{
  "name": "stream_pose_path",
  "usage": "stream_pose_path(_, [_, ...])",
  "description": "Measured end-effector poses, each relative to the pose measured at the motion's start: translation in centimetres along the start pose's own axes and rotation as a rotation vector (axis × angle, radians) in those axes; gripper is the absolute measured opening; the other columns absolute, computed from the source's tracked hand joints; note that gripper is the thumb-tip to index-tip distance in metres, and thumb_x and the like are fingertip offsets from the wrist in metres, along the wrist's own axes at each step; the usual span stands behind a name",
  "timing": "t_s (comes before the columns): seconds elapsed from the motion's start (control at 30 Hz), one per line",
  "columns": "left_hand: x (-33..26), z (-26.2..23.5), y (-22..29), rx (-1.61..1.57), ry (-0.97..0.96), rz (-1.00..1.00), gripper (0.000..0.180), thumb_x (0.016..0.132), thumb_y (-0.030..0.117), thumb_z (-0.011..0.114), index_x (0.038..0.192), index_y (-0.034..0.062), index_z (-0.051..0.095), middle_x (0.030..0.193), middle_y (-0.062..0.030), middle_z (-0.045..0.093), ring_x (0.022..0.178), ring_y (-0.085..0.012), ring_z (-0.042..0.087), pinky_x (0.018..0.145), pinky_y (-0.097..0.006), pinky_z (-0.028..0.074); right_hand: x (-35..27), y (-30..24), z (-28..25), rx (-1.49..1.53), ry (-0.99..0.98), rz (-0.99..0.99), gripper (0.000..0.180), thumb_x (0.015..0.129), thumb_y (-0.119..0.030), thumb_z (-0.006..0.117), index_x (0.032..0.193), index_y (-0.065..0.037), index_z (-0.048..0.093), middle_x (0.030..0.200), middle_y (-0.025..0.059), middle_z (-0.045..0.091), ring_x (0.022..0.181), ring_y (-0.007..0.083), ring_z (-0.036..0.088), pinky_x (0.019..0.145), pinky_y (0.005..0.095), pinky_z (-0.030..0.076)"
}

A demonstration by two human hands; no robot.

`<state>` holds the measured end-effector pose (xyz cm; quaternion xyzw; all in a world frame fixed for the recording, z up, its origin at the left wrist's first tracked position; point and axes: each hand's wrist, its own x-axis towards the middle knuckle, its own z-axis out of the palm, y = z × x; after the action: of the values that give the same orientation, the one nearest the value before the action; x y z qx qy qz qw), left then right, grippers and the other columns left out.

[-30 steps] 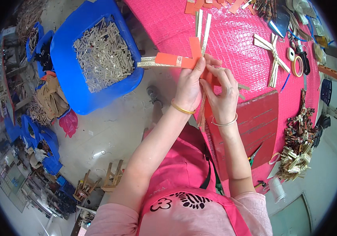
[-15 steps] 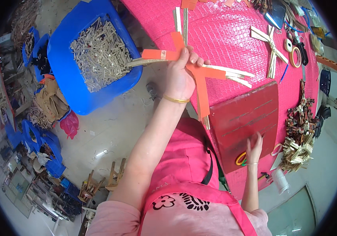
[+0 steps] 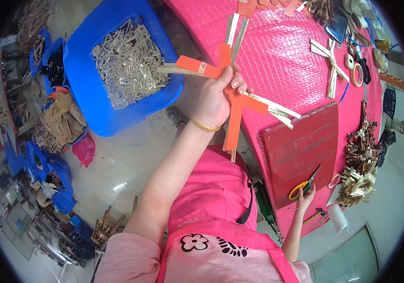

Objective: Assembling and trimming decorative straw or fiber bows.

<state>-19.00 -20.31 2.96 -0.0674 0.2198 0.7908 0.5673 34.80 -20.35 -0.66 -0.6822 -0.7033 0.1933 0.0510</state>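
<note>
My left hand is closed around the middle of crossed orange strips, laid together with pale gold straps whose ends stick out on several sides. Palm and fingers hide the centre of the cross. Lower right, my right hand has its fingers curled at the scissors, which have a yellow and a green handle. The blades point up and away over the dark red board; the scissors appear to rest on it.
A blue tub full of short pale pieces stands left of the pink-covered table. Farther right lie another knotted strap cross, a tape roll and bundles of strips. Wooden stools stand on the floor.
My right hand has come down from above the scissors' blades to their handle, so the blades now show. The cross in my left hand has tilted slightly and stays held.
</note>
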Motion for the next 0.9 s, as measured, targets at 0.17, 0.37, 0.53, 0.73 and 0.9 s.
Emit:
stream_pose_path(0.17, [-2.1,-1.8,4.9,0.053,-0.042,-0.096,0.020,0.090,0.021,0.037,0.093,0.0035,0.046,0.063,0.0011,0.036,0.062,-0.0115,0.044,0.074,-0.033,0.044,-0.6,1.2,-0.1,0.260,-0.139,0.178,0.070,0.068,-0.001,0.064,0.127,-0.011,0.027,0.063,-0.0029,0.042,0.054,0.0059,0.041,0.051,0.0181,0.037])
stream_pose_path(0.37, [-6.4,-5.0,12.3,0.190,-0.040,-0.164,0.020,0.088,0.022,0.044,0.090,0.0018,0.047,0.062,0.0017,0.039,0.060,-0.0100,0.046,0.068,-0.030,0.045,1.0,-11.0,1.0,0.438,0.079,-0.124,0.062,0.071,-0.001,0.060,0.125,-0.007,0.030,0.118,0.0088,0.042,0.096,0.0168,0.048,0.081,0.0240,0.039])
stream_pose_path(0.53, [-10.2,-7.3,18.4,0.270,-0.040,-0.218,0.020,0.087,0.021,0.045,0.091,0.0015,0.048,0.062,0.0019,0.039,0.058,-0.0090,0.045,0.066,-0.029,0.044,-2.1,-38.1,2.0,0.631,-0.779,-0.028,0.100,0.054,-0.073,0.056,0.124,-0.006,0.032,0.076,-0.0042,0.033,0.062,0.0043,0.036,0.052,0.0202,0.033])
stream_pose_path(0.73, [-14.1,-9.8,24.6,0.299,-0.012,-0.221,0.021,0.087,0.021,0.045,0.092,0.0009,0.049,0.063,0.0018,0.039,0.059,-0.0090,0.044,0.065,-0.029,0.044,-4.0,-54.9,8.4,0.635,-1.398,-0.178,0.106,0.052,-0.077,0.051,0.126,-0.005,0.028,0.099,0.0030,0.045,0.083,0.0126,0.045,0.072,0.0256,0.036])
stream_pose_path(0.9, [-16.3,-11.9,27.6,0.291,0.018,-0.203,0.020,0.086,0.020,0.047,0.089,0.0007,0.050,0.063,0.0022,0.039,0.059,-0.0075,0.043,0.063,-0.027,0.044,-5.4,-62.1,11.8,0.532,-1.477,-0.340,0.102,0.052,-0.070,0.060,0.124,-0.003,0.031,0.092,0.0024,0.043,0.081,0.0097,0.040,0.075,0.0213,0.033])
